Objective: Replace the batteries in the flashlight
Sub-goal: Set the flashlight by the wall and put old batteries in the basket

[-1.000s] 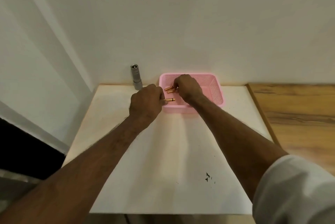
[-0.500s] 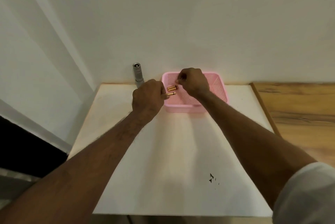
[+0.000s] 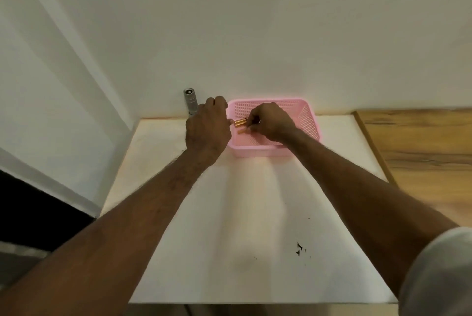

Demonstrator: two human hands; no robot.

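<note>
No legible text, label, brand, number or sign anywhere in view. Copper-coloured batteries above the pink basket: casings too small and blurred for any print. Silver flashlight against the wall: no readable marking. Dark specks on the white table: probably stains, not characters.

A white table stands against a plain white wall. To its right, touching its edge, lies a wooden surface. Small dark specks mark the tabletop near the front. Left, a dark gap opens below the wall.
</note>
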